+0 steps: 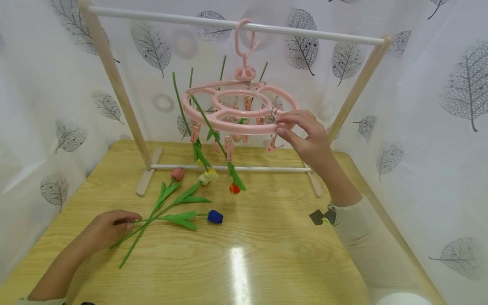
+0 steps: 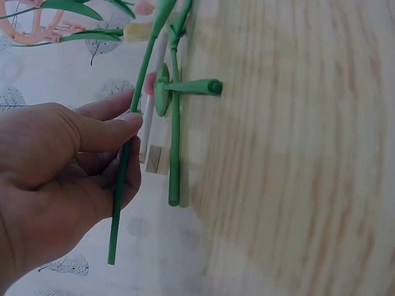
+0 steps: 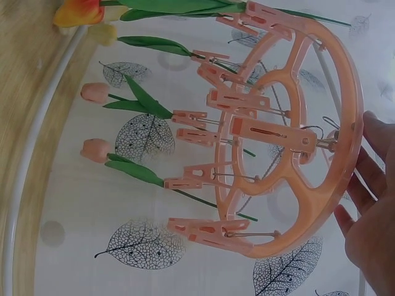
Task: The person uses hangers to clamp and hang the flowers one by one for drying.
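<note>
A pink round clip hanger [image 1: 225, 124] hangs by its hook from a white rod [image 1: 175, 18]. My right hand [image 1: 309, 135] pinches its rim at the right, beside a clip [image 1: 272, 146] that holds no flower. Upside down in other clips hang an orange-red tulip [image 1: 234, 188], a yellow tulip [image 3: 103, 35] and pink tulips [image 3: 95, 151]. On the table, my left hand [image 1: 108, 231] pinches a green tulip stem [image 2: 143, 71] between thumb and fingers; which bloom it bears I cannot tell. Near it are a pink tulip [image 1: 177, 174], a whitish tulip [image 1: 203, 179] and a blue tulip [image 1: 215, 216], their stems crossing.
Wooden posts [image 1: 118, 87] on flat feet [image 1: 144, 183] carry the upper rod. A lower white rod [image 1: 267, 169] joins them just above the wooden table [image 1: 267, 254]. Leaf-patterned curtain [image 1: 411, 84] surrounds the back and sides.
</note>
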Demonstrator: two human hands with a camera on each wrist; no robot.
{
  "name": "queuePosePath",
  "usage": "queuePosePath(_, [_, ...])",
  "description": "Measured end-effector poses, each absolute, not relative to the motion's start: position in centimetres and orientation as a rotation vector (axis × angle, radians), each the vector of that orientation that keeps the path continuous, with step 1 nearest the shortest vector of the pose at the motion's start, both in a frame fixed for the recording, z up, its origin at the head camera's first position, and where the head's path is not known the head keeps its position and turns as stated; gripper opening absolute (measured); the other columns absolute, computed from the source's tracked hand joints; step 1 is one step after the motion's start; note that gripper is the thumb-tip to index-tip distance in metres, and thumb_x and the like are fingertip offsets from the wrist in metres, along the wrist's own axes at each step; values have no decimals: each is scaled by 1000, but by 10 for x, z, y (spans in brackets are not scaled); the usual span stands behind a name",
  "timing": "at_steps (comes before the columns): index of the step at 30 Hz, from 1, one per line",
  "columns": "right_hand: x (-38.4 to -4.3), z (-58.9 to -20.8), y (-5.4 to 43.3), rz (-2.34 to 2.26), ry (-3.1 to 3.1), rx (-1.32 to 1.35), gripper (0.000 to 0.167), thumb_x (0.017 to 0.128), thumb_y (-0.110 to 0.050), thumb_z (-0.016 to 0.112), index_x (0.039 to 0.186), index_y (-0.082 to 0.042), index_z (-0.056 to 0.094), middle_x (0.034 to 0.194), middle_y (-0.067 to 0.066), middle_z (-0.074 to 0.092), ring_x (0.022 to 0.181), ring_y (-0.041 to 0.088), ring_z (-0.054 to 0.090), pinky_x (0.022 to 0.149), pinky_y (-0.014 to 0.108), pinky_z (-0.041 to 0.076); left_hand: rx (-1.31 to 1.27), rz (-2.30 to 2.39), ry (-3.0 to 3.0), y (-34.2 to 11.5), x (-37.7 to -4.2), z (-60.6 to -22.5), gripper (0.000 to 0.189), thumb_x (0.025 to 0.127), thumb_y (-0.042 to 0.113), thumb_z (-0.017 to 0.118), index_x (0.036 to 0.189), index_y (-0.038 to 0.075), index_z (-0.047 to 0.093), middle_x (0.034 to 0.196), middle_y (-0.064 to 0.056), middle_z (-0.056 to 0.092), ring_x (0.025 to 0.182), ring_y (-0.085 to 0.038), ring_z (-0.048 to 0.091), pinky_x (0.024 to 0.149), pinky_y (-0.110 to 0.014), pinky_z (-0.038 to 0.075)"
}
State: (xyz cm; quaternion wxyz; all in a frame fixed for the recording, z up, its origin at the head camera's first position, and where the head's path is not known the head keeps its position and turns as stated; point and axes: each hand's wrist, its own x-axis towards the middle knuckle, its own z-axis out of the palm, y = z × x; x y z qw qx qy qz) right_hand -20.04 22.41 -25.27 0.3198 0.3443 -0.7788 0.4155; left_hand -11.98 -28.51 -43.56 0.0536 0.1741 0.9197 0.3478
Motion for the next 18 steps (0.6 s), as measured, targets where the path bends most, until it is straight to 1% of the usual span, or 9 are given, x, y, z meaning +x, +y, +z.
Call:
queuePosePath(4, [-201,-253,224,1077,-2041,912,24,85,3,77,108,-2,75,114,12,72,114,14,58,102,29,43,650,1109,2842,-282,-119,-434,25,93,1,69,116,9,74,111,-8,74,96,7,61,77,-19,56])
queuePosePath(7, [-201,-252,223,1067,-2031,913,25,85,4,77,109,-1,75,114,13,73,115,15,58,103,30,43,731,1147,2870,-275,-119,-431,27,92,-3,68,116,8,73,108,-7,74,97,7,62,77,-18,56])
queuePosePath(10, [-201,-251,222,1063,-2019,907,26,84,6,76,109,-1,75,114,14,72,116,14,58,104,30,43,755,1193,2844,-264,-118,-423,26,93,-3,66,117,5,72,109,-10,72,99,7,62,78,-17,56])
queuePosePath(13, [-202,-250,224,1046,-2007,907,27,85,7,75,111,0,74,113,15,72,117,13,58,107,31,44,766,1239,2815,-250,-117,-415,25,93,-4,66,116,6,73,109,-11,71,98,6,61,78,-17,56])
queuePosePath(16, [-203,-249,226,1043,-1995,905,28,85,9,74,113,2,73,111,17,70,117,12,59,108,32,44,836,1279,2789,-234,-118,-407,27,93,-7,65,115,6,73,109,-10,70,99,1,63,78,-19,57])
queuePosePath(18, [-204,-249,227,1031,-1993,907,29,86,8,74,114,3,72,111,18,70,117,12,59,108,32,45,901,1278,2810,-225,-120,-402,29,92,-8,65,114,7,73,108,-7,71,99,-2,64,78,-20,57])
